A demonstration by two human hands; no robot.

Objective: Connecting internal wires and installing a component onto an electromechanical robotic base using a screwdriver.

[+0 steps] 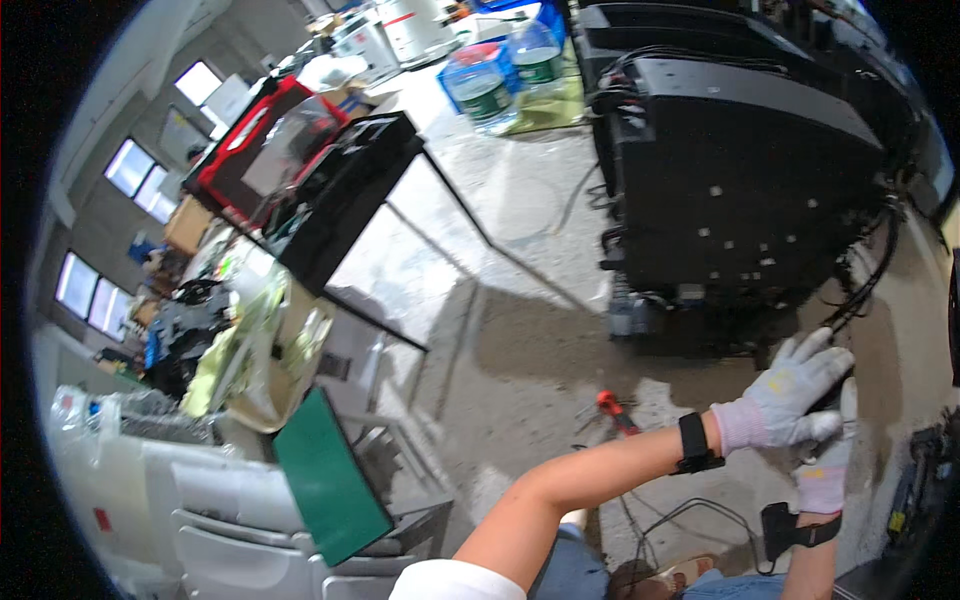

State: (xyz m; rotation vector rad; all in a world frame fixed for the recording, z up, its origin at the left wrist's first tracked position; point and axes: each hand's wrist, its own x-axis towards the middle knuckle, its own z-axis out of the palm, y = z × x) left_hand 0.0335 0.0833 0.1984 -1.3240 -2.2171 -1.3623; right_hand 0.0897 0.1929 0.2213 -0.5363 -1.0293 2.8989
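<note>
Left hand (792, 392) touches black cables (868, 285) under the black machine (745, 170).

Each hand, left hand (790, 392) and right hand (825, 470), wears a pale knit glove (pinkish cuffs) above a black wristband.

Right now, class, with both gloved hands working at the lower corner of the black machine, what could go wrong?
1. The left hand and right hand sit close together among hanging black cables; a finger or glove could snag or tug one loose.
2. A red-handled tool and loose wires lie on the floor by the person's sandalled foot; stepping back could mean a trip.
</note>
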